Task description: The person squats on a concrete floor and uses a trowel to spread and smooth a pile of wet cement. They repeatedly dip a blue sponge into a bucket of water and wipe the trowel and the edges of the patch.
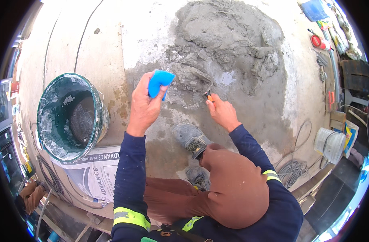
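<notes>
We see left hand (146,105) gripping blue plastic float (159,82), right hand (221,113) clenched on orange-handled trowel (208,95) at grey wet mortar heap (229,44); mortar risks sliding off, boot (190,139) beside heap may smear it.

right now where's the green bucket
In the head view the green bucket stands on the concrete floor at the person's left, beside the cement bag, left of the left hand.

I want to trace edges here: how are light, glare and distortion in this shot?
Head view: hard sunlight washes out the bare floor near the top; the mortar keeps its texture; fisheye bends the bucket and the rim goes black; the left hand, sponge and right hand look sharp.
</notes>
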Available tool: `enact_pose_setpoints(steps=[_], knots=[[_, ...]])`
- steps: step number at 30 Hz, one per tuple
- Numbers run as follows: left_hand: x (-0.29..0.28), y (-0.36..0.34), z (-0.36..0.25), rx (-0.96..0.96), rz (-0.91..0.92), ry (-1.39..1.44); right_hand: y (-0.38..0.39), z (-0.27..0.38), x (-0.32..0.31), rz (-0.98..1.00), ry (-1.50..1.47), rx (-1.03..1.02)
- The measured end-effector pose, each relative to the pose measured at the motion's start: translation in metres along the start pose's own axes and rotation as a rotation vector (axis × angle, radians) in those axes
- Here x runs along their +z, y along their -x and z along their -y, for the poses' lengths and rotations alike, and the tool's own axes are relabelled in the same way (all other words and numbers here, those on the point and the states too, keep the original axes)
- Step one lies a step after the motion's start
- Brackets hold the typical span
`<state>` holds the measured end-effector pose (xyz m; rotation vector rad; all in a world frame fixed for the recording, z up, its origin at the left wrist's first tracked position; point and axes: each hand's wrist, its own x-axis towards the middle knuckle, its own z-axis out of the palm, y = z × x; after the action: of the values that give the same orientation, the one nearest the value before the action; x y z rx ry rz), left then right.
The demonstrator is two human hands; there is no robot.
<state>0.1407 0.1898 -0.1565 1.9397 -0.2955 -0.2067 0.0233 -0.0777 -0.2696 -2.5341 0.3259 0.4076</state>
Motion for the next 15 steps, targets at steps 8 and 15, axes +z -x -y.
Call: enact_pose_setpoints(steps=[8,15], knots=[[0.085,-0.061,-0.023,0.089,0.041,-0.381,0.061,0.000,-0.018,-0.126,-0.058,-0.033],[0.111,-0.085,-0.010,0.296,-0.162,-0.397,0.070,-0.004,-0.010,-0.102,-0.040,-0.084]])
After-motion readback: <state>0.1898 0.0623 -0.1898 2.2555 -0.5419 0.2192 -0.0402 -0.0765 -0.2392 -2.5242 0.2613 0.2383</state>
